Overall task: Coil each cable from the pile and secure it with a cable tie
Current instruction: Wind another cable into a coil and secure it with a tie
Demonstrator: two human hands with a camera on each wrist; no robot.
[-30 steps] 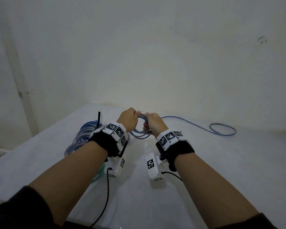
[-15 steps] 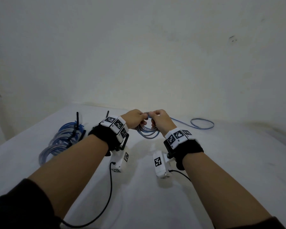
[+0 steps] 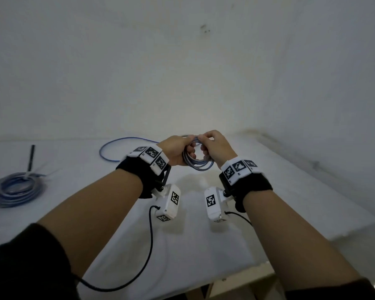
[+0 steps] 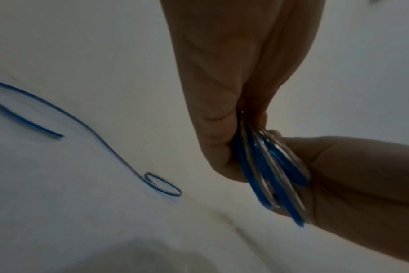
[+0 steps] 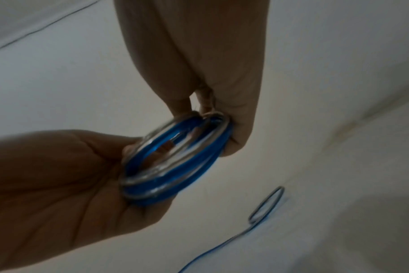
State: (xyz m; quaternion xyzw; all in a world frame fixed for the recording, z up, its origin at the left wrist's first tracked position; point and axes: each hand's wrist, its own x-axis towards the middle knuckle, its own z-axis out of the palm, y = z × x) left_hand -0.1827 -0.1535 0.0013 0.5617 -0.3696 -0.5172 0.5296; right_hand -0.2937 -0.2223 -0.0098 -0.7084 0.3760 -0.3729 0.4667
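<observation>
**Both hands held a small blue coil above the white table**

The person's left hand (image 3: 175,150) and right hand (image 3: 216,146) met in front of the body, raised a little above the white table (image 3: 290,191). Between them hung a small coil (image 3: 198,163) of blue and silvery cable, several loops lying close together. The left hand's fingers were curled round one side of the coil, and the wrist views showed the loops bunched against that palm. The right hand pinched the top of the coil between thumb and curled fingers, so that both hands gripped the same bundle. The loops stood roughly upright, and the lower arc sagged below the knuckles.

From the coil a loose tail of the same cable (image 3: 126,140) ran off to the left across the table, curving in a wide bend behind the left wrist. In the left wrist view this tail (image 4: 100,140) lay on the surface and ended in a small closed loop.

Well apart, at the table's left edge, a finished coil (image 3: 15,190) lay flat, a pale cable tie (image 3: 28,175) cinched across it. Just behind it a dark thin stick-like piece (image 3: 31,158) stood up; what it was could not be told.

A black band with white marker blocks wrapped each wrist, and a white camera unit hung beneath each.
</observation>
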